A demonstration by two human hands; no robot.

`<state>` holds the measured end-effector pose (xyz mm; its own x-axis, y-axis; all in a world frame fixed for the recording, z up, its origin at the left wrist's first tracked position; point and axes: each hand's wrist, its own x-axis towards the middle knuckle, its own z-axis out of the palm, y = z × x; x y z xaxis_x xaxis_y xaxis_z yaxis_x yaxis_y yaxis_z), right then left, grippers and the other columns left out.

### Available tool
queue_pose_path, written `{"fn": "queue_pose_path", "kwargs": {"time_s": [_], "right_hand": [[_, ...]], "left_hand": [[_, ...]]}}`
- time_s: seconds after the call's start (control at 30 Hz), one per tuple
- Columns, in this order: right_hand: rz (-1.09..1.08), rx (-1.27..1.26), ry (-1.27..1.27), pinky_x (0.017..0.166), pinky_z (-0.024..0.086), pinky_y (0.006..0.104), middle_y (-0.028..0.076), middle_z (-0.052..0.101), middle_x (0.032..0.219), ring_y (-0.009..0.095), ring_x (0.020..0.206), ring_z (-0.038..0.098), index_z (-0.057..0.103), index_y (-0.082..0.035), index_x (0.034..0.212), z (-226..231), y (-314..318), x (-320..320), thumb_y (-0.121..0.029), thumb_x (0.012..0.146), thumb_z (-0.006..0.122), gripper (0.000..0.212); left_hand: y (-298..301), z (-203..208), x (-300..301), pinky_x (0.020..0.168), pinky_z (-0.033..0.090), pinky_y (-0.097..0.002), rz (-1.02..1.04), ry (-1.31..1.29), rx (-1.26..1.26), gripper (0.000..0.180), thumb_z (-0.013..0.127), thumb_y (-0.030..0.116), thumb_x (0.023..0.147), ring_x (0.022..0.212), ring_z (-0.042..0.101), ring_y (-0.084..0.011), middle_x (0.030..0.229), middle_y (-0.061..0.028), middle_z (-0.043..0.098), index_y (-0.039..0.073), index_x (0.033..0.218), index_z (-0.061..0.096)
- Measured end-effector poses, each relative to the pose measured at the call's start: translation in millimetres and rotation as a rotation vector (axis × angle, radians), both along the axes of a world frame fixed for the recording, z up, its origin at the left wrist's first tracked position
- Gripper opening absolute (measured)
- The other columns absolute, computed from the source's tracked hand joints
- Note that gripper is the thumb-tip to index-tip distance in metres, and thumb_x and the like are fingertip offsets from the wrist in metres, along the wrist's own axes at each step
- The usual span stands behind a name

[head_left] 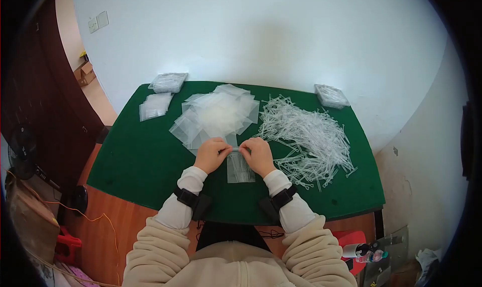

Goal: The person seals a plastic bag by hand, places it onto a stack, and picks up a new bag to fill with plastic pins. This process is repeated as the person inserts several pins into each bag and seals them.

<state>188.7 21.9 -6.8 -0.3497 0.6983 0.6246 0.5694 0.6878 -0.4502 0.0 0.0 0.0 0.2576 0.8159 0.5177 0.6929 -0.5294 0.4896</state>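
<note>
A small clear plastic bag [239, 169] holding several thin clear plastic pieces lies on the green table [140, 156] in front of me. My left hand [212, 154] pinches the bag's top edge at its left end. My right hand [258, 155] pinches the same edge at its right end. Just beyond my hands spreads a loose pile of empty clear bags [216, 113]. To the right lies a large heap of thin clear plastic pieces [309, 136].
A flat stack of clear bags [155, 106] and a bundled pack of bags [168, 82] sit at the table's far left. Another pack [331, 96] sits at the far right corner. A bottle [369, 252] stands on the floor at lower right, and a white wall is behind the table.
</note>
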Motion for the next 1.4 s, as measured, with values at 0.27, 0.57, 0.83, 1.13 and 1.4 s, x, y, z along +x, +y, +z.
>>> {"fn": "queue_pose_path", "kwargs": {"time_s": [0.27,0.57,0.83,1.13,1.4], "right_hand": [[-0.059,-0.047,0.073,0.067,0.044,0.0369,0.009,0.058,0.072,0.028,0.074,0.057,0.061,-0.004,0.074,-3.1,8.0,12.4,-0.012,0.073,0.066,0.010],[0.105,-0.108,0.153,0.066,0.045,0.0364,0.012,0.058,0.074,0.030,0.074,0.056,0.060,-0.004,0.075,1.2,-2.9,-1.9,-0.008,0.073,0.062,0.005],[0.252,-0.534,0.461,0.061,0.043,0.0270,0.004,0.057,0.069,0.013,0.066,0.054,0.057,0.000,0.077,-6.0,-0.6,-6.7,-0.010,0.077,0.060,0.010],[0.273,-0.779,0.748,0.057,0.039,0.0216,0.000,0.053,0.065,0.008,0.061,0.049,0.055,-0.003,0.074,-12.0,5.8,-7.1,-0.009,0.080,0.055,0.008],[0.186,-0.810,0.881,0.056,0.039,0.0214,0.000,0.051,0.064,0.009,0.059,0.049,0.055,-0.004,0.075,-10.7,10.8,0.5,-0.010,0.081,0.052,0.008]], "left_hand": [[0.2,3.5,-5.1,0.061,0.045,-0.0341,0.072,-0.035,-0.048,0.014,0.063,0.017,0.080,0.069,0.057,-0.0270,0.079,-0.0105,0.059,0.004,0.077,0.066],[3.3,-2.6,2.5,0.062,0.044,-0.0329,-0.148,-0.066,0.013,0.014,0.062,0.017,0.080,0.070,0.057,-0.0264,0.077,-0.0109,0.058,0.003,0.078,0.064],[-0.5,1.8,4.5,0.058,0.041,-0.0258,-0.198,-0.321,-0.285,0.017,0.062,0.018,0.081,0.063,0.053,-0.0124,0.069,-0.0042,0.058,0.001,0.080,0.066],[-2.9,6.4,4.2,0.060,0.039,-0.0222,-0.200,-0.591,-0.584,0.017,0.062,0.017,0.080,0.065,0.050,-0.0078,0.067,0.0005,0.057,0.000,0.077,0.065],[-1.0,8.4,0.8,0.062,0.039,-0.0219,-0.185,-0.724,-0.634,0.016,0.060,0.017,0.080,0.064,0.050,-0.0093,0.068,-0.0005,0.057,0.002,0.077,0.066]]}}
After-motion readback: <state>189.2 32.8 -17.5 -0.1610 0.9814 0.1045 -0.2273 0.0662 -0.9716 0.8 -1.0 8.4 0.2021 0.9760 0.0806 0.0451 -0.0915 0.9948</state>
